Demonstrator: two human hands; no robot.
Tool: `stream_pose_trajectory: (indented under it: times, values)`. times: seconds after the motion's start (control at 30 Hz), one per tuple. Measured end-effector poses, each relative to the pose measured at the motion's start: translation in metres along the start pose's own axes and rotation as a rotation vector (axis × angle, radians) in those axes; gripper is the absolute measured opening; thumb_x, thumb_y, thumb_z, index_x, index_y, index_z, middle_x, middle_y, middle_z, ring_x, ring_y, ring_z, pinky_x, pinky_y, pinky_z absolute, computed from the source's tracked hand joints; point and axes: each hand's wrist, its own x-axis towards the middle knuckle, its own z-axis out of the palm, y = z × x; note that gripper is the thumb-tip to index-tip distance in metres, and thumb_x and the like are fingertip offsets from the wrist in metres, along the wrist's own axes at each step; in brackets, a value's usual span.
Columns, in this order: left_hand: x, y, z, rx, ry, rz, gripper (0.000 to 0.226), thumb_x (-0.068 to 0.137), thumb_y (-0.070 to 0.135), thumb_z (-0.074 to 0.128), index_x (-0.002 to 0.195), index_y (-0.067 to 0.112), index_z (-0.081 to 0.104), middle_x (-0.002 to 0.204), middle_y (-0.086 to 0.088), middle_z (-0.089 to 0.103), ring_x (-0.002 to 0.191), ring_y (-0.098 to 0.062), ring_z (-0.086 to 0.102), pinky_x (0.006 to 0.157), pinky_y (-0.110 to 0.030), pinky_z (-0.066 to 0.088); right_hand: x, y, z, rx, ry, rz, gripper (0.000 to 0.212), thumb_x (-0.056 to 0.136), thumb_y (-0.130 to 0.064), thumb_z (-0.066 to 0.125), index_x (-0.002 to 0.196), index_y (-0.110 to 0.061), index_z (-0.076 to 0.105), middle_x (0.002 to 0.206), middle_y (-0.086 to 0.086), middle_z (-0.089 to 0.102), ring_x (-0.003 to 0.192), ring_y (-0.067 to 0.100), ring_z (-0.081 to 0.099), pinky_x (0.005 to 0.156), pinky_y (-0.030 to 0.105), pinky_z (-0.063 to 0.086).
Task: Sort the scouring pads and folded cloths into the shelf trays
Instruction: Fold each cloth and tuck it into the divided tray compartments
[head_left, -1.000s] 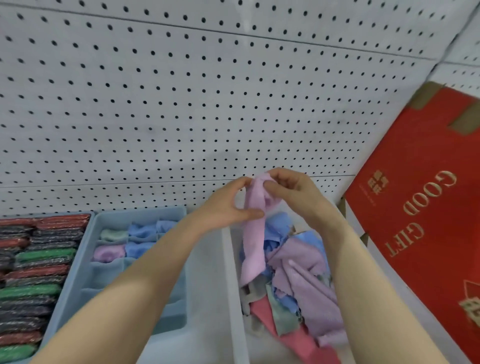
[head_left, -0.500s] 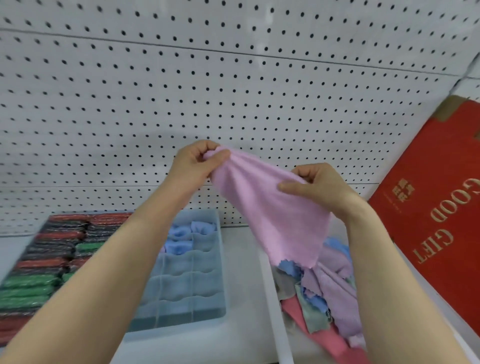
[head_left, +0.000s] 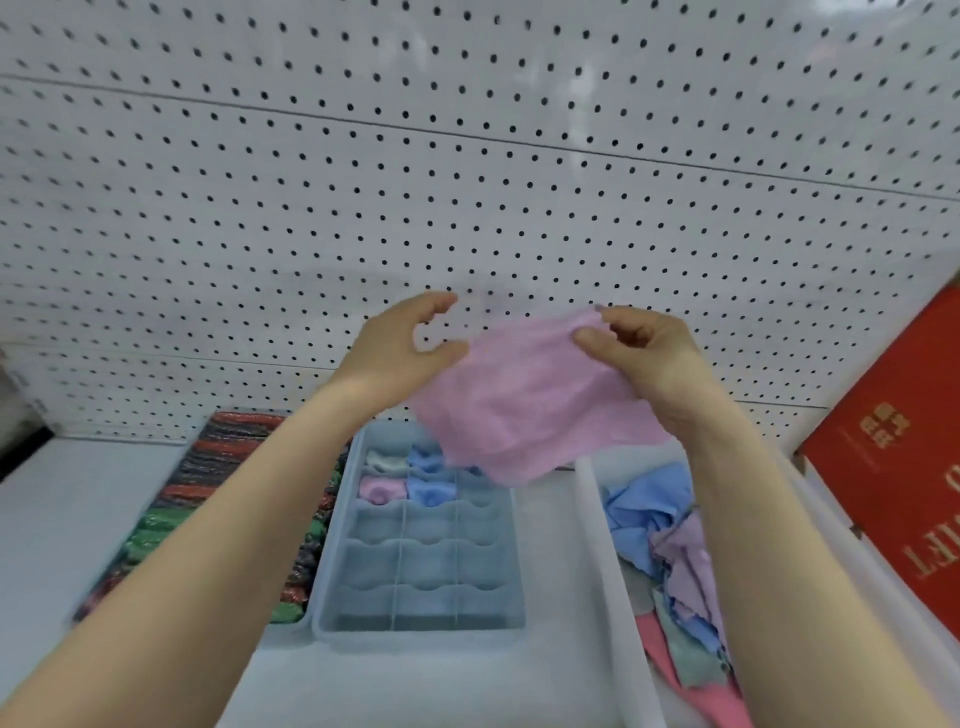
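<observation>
While the pink cloth (head_left: 524, 405) hangs spread above the divided tray (head_left: 415, 551), the person would do well to bring its corners together evenly and fold it small enough for one empty cell. The right hand (head_left: 639, 358) pinches its upper corner; the left hand (head_left: 405, 348) touches the opposite edge, though whether it grips cannot be told. The cloth hides the tray's back-right cells. Motion blur smears the scouring pads (head_left: 218, 499), and the loose cloths (head_left: 670, 551) run off frame.

A pink cloth (head_left: 519, 410) hangs spread open above the blue divided tray (head_left: 415, 571).
</observation>
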Motion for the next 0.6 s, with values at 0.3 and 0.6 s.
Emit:
stream_pose_trajectory:
  times: [0.3, 0.6]
  values:
    - [-0.003, 0.011, 0.008, -0.444, 0.102, -0.184, 0.032, 0.087, 0.032, 0.07, 0.082, 0.002, 0.06, 0.072, -0.004, 0.056, 0.067, -0.016, 0.048, 0.064, -0.031, 0.04, -0.013, 0.01, 0.038, -0.38, -0.42, 0.122, 0.014, 0.085, -0.036, 0.074, 0.082, -0.025, 0.067, 0.066, -0.004, 0.056, 0.063, 0.011, 0.046, 0.065, 0.029, 0.039]
    - [-0.009, -0.015, -0.018, -0.447, 0.21, -0.174, 0.021, 0.095, 0.029, 0.059, 0.095, 0.008, 0.062, 0.083, -0.005, 0.062, 0.071, -0.013, 0.052, 0.068, -0.031, 0.043, -0.013, 0.036, 0.046, -0.156, -0.236, 0.096, 0.013, 0.087, -0.023, 0.07, 0.097, -0.026, 0.061, 0.117, -0.02, 0.066, 0.107, -0.004, 0.059, 0.09, 0.029, 0.048]
